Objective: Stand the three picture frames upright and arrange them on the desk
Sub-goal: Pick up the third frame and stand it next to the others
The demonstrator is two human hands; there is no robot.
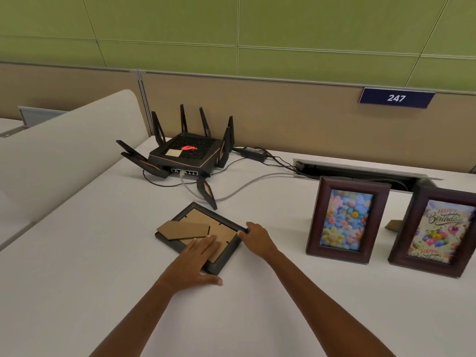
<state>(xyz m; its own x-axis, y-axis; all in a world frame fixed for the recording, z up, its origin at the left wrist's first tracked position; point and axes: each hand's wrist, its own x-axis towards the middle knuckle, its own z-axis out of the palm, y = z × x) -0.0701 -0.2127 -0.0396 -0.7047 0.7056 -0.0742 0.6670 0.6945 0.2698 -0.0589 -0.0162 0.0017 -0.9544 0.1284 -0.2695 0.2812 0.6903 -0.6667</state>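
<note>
A black picture frame (198,220) lies face down on the white desk (77,266), its brown cardboard back and fold-out stand (183,229) facing up. My left hand (198,261) rests flat on its near corner, fingers spread. My right hand (257,237) pinches the frame's right corner. Two dark brown frames stand upright at the right: one with a flower picture (346,220), one with a "Happy Birthday" picture (438,231) at the view's edge.
A black router (185,154) with several antennas sits behind the lying frame, one antenna (206,191) reaching close to it. Cables (244,186) run from it to a power brick (253,152) and a cable slot (360,171). A beige partition stands behind and a padded divider on the left.
</note>
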